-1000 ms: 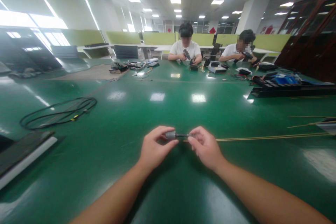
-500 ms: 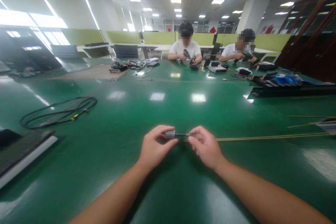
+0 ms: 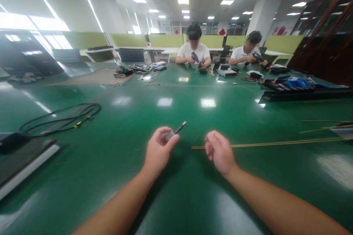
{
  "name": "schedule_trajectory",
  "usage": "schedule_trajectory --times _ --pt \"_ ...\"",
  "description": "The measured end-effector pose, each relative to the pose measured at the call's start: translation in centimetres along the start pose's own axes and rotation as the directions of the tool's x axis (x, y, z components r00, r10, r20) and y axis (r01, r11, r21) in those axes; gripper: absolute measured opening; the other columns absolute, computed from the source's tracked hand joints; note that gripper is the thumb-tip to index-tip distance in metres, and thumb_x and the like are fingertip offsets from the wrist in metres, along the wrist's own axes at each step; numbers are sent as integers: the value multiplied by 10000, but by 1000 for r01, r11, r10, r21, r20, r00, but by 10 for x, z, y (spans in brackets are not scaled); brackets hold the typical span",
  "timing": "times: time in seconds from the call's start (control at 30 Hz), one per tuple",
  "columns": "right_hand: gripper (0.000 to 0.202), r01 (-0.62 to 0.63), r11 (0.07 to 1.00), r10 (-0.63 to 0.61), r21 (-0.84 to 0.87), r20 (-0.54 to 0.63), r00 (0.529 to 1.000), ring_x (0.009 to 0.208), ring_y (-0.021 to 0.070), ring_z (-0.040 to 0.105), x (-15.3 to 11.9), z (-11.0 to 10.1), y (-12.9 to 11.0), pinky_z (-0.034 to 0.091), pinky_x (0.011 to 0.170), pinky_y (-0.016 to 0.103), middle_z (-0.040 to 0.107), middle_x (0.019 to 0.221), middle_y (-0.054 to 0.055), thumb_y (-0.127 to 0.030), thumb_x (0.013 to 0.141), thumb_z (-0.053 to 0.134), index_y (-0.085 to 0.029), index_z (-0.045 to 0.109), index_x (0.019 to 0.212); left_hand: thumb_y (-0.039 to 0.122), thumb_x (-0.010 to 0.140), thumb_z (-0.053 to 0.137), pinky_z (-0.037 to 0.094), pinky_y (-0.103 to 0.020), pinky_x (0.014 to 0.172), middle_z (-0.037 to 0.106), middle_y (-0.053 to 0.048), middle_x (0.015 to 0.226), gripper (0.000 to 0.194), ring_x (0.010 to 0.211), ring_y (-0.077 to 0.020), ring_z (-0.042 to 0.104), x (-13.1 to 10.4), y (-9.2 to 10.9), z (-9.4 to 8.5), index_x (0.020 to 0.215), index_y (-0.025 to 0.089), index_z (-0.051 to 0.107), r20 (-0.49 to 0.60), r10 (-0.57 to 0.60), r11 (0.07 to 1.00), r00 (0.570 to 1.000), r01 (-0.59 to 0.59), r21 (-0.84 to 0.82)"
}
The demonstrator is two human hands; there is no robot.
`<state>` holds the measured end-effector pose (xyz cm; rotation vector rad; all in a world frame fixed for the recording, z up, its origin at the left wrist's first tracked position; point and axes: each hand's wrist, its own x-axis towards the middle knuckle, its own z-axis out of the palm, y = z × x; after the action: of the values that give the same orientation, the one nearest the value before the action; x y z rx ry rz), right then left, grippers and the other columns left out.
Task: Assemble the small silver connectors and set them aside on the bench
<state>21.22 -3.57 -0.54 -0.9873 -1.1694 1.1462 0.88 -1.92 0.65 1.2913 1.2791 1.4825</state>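
Note:
Between the thumb and fingers of my left hand [image 3: 160,147] is a small grey metal cylinder with a thin dark shaft [image 3: 179,127], like a little motor. Its shaft tilts up to the right and ends in a paler tip. My right hand [image 3: 220,150] is closed, its fingertips pressed together, apart from the shaft. Whatever those fingers may hold is too small or hidden to make out. Two thin brass-coloured rods [image 3: 261,144] lie on the green table [image 3: 154,198], running right from beneath my right hand.
A coiled black cable [image 3: 62,119] and a dark flat device [image 3: 24,165] lie at the left. More rods and a black tray with blue items [image 3: 299,83] are at the right. Across the table, two people [image 3: 193,49] hold power drills, with electronic parts [image 3: 227,70] before them.
My right hand has come off the shaft and is slightly to the right. In my left hand the cylinder has turned, so the shaft now points up and right instead of level.

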Motion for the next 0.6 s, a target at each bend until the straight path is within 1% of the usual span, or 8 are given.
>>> schedule_trajectory --times 0.13,0.23,0.3,0.4,0.47,0.5,0.53,0.6 --pt "392 17 999 -16 -32 50 999 403 82 394 3 -1 5 293 390 194 479 496 -70 -552 940 532 -185 548 803 474 746 793 492 -259 838 731 -75 1024 545 929 -168 658 4 1 -3 1180 176 653 -147 -12 995 989 -3 -101" --pt "362 12 999 -8 -50 81 997 418 84 396 5 -1 8 292 395 197 485 511 -71 -531 940 537 -186 553 831 527 788 743 491 -254 819 733 -77 1023 552 866 -145 638 6 0 -8 1211 178 675 -225 -30 994 974 6 -108" --pt "352 0 999 5 -52 100 995 418 87 397 6 -2 9 287 395 199 483 509 -73 -525 939 533 -188 552 838 546 772 750 505 -261 806 732 -86 1045 554 813 -136 633 5 2 -12 1170 164 700 -224 -69 992 972 44 -118" --pt "337 -6 999 11 -44 122 992 410 86 388 6 -2 8 284 397 202 483 505 -78 -515 935 529 -192 548 841 540 724 794 528 -297 903 724 -105 1124 565 907 -174 682 -1 15 -23 1130 158 705 -140 -116 988 983 99 -119" --pt "329 -8 999 14 -45 131 991 407 85 384 6 -1 7 281 399 204 482 503 -79 -508 933 528 -194 547 839 527 691 824 531 -322 959 729 -105 1138 584 999 -216 700 -9 28 -39 1138 176 687 -47 -121 993 991 121 -10" --pt "325 -10 999 17 -48 135 991 407 85 384 5 -1 7 281 401 204 483 504 -79 -505 933 528 -195 546 837 523 672 837 539 -333 963 737 -102 1123 595 1019 -235 706 -15 34 -51 1137 186 679 -3 -123 989 992 123 85" --pt "323 -12 999 19 -53 138 990 406 85 384 5 -1 7 281 402 205 483 504 -79 -502 933 527 -195 545 833 522 660 844 554 -343 949 748 -98 1097 603 1019 -250 713 -20 38 -67 1138 199 670 28 -127 974 992 119 195" --pt "320 -14 998 23 -63 147 989 401 85 388 5 0 7 286 405 207 479 503 -80 -497 936 522 -197 542 825 542 637 843 603 -355 843 770 -87 997 585 928 -274 742 -33 41 -107 1088 212 671 12 -83 916 996 72 395"
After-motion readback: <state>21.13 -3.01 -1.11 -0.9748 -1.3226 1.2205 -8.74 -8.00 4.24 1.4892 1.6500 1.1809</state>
